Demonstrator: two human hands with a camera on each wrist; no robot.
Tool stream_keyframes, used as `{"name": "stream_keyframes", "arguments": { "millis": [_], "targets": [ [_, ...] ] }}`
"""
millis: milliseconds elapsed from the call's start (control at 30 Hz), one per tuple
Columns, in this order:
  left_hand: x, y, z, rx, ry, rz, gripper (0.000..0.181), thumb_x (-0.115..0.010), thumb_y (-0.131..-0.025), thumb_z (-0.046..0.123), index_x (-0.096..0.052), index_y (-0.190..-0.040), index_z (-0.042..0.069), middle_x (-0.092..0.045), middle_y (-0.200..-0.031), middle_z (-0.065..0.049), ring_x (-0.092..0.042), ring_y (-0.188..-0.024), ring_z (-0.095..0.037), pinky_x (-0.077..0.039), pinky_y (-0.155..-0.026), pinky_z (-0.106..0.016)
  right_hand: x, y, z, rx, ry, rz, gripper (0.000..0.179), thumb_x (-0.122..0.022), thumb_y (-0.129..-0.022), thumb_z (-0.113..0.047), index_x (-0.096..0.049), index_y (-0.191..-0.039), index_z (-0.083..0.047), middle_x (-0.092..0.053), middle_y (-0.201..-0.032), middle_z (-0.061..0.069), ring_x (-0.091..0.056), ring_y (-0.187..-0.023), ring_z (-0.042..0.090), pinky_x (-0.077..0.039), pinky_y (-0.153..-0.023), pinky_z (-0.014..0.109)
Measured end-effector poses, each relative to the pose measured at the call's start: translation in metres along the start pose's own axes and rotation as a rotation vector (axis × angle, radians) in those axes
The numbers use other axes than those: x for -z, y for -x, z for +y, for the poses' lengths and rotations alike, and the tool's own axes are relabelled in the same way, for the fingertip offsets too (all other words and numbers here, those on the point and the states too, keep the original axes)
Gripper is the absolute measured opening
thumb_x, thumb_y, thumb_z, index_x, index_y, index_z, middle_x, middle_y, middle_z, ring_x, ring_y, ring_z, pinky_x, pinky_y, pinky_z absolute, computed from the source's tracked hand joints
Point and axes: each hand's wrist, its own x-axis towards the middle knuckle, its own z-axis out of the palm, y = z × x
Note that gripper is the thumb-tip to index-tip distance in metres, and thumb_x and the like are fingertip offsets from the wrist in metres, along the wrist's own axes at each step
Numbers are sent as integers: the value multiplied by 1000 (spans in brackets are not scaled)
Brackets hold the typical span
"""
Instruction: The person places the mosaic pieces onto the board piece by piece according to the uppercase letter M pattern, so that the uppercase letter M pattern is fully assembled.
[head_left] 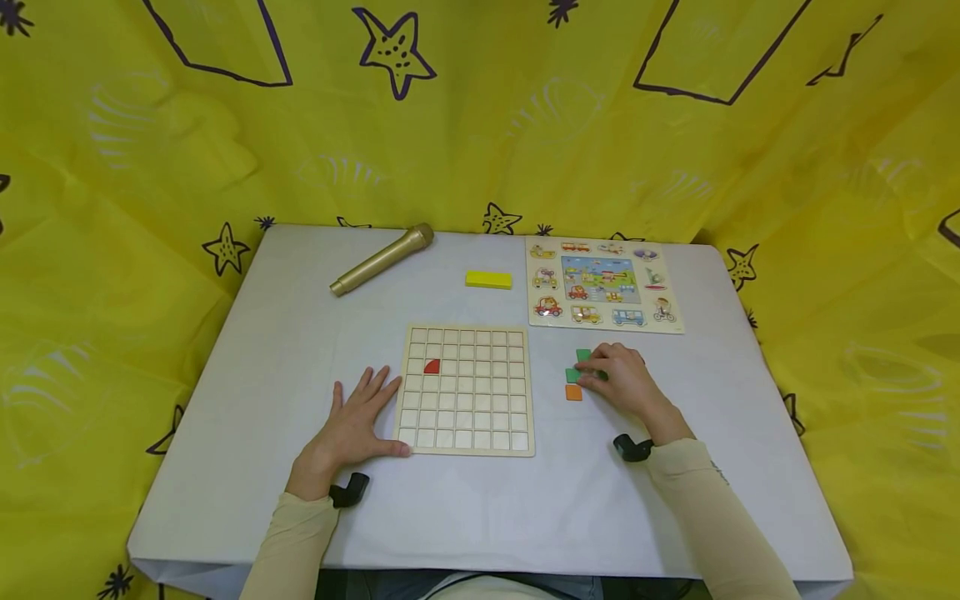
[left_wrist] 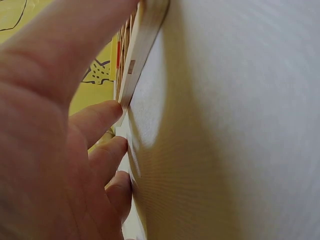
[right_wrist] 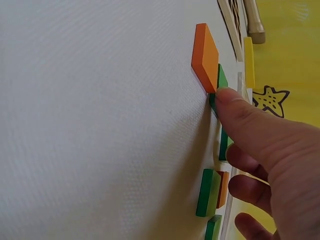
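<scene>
My left hand lies spread beside a square wooden grid board. Its thumb touches the lower left corner, and the index fingertip meets the left edge. One red quarter-round tile occupies a cell at the board's upper left. To the right of the board, my right hand pinches a green square tile at its edges between thumb and index finger. An orange square tile lies just nearer, and another green tile just beyond. More green and orange tiles show beneath the hand in the right wrist view.
Behind the grid board lie a gold microphone and a yellow block. A vehicle picture puzzle is at the back right. Yellow patterned cloth hangs around the back and sides of the white table.
</scene>
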Motion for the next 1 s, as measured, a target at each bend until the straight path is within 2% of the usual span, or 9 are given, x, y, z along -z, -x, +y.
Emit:
{"name": "stream_keyframes", "arguments": {
  "millis": [367,567,1000],
  "targets": [
    [0,0,1,-1,0,-3,117,-79,-64,67,-32,-154,10,-17,-161,-13,-6,-146,-36,7,-106,-67,-1,2,-1,-16,-5,-15,27,-78,-85,-26,-77,-109,-13,-61,-98,2,-52,-93,25,-37,-85,50],
    [1,0,1,-5,-2,1,117,-79,-63,68,-31,-154,10,-17,-161,-13,-6,-146,-35,7,-107,-67,-2,3,1,2,-3,-7,29,-78,-85,-27,-77,-109,-12,-61,-99,3,-52,-93,26,-38,-82,50],
    [1,0,1,-5,-4,0,116,-79,-64,66,-31,-154,10,-16,-161,-13,-5,-147,-35,7,-107,-67,-5,0,-3,12,-16,27,27,-76,-87,-21,-73,-108,-3,-63,-101,8,-52,-92,27,-41,-80,45]
  ]
}}
